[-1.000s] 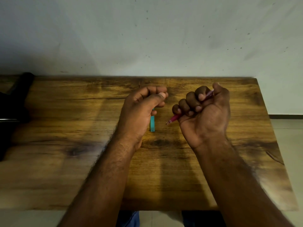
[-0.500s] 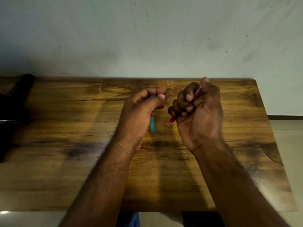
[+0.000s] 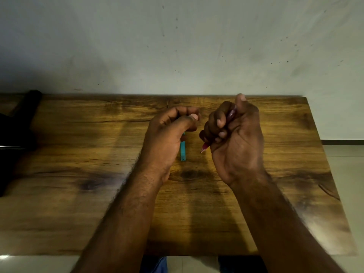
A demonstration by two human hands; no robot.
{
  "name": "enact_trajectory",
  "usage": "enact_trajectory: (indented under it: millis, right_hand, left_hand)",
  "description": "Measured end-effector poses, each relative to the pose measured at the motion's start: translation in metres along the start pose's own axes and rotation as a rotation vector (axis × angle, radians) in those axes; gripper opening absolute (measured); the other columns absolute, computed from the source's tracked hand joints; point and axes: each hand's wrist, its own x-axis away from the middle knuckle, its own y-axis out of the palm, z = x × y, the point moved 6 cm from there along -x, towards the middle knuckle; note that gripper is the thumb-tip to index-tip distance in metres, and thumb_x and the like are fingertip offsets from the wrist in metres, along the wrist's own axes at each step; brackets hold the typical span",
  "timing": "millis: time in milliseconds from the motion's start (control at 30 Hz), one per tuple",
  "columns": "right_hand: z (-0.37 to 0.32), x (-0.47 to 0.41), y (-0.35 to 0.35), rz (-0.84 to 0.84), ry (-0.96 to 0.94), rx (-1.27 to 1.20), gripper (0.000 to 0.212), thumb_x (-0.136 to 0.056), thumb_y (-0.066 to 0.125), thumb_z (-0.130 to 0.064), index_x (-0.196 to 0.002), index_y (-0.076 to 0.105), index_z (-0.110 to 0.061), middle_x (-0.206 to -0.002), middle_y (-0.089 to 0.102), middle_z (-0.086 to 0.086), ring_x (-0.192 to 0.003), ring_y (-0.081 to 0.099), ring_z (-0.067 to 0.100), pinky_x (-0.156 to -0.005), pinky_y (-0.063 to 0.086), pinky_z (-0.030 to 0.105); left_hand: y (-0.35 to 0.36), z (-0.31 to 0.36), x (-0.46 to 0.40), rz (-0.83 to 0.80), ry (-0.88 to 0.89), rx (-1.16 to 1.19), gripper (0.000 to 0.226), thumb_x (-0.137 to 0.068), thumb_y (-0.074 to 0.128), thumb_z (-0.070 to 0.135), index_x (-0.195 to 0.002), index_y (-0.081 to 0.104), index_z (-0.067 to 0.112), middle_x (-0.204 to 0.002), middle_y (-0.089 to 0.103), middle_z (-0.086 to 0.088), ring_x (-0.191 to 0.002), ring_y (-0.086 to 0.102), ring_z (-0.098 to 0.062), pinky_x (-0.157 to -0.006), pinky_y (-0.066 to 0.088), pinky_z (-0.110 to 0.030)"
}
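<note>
My right hand [image 3: 234, 138] grips a red pen [image 3: 204, 147] in a fist, palm turned up; the pen's tip points down and left below the little finger. A little to its left, my left hand [image 3: 167, 136] is curled over a teal pen cap [image 3: 183, 151]. The cap's upper end is hidden under the fingers and its lower end shows below the hand. I cannot tell whether the left fingers pinch the cap or only rest on it. Both hands are over the middle of a wooden table [image 3: 78, 174].
A dark object [image 3: 17, 123] lies at the table's far left edge. A pale wall [image 3: 177, 46] runs right behind the table. Tiled floor [image 3: 346, 174] shows past the table's right edge, and blue trousers [image 3: 155, 265] below its near edge.
My right hand has turned more upright and drawn closer to the left hand, carrying the red pen. The left hand and teal cap have stayed put.
</note>
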Motion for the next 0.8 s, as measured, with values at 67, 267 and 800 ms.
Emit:
enact_trajectory:
  millis: [67,267,800]
  right_hand:
    - [-0.0006,-0.0004,-0.0003,0.000,-0.005,-0.007,0.055,-0.109,0.024,-0.035,-0.065,0.045,-0.011,-0.052,0.027,0.000,-0.052,0.018,0.018,-0.057,0.016,0.042]
    - [-0.0001,-0.0002,0.0006,0.011,0.000,-0.038,0.054,-0.110,0.024,-0.038,-0.069,0.044,-0.009,-0.055,0.025,0.002,-0.055,0.017,0.020,-0.060,0.017,0.043]
    - [-0.0040,-0.0009,-0.0007,0.002,-0.030,-0.108,0.051,-0.109,0.025,-0.039,-0.070,0.042,-0.010,-0.054,0.026,0.001,-0.057,0.015,0.022,-0.064,0.017,0.044]
  left_hand:
    - [0.0001,0.0003,0.0001,-0.003,0.001,0.007,0.018,-0.099,0.063,0.019,-0.109,0.077,0.024,-0.107,0.081,0.004,-0.106,0.074,-0.017,-0.095,0.053,-0.042]
    - [-0.0001,0.0004,0.0000,-0.002,0.011,0.001,0.018,-0.099,0.063,0.019,-0.109,0.077,0.024,-0.107,0.080,0.005,-0.104,0.075,-0.016,-0.095,0.053,-0.043]
    - [-0.0002,0.0010,0.0000,0.001,0.007,-0.003,0.018,-0.100,0.062,0.019,-0.110,0.077,0.024,-0.107,0.080,0.004,-0.104,0.075,-0.016,-0.091,0.053,-0.041]
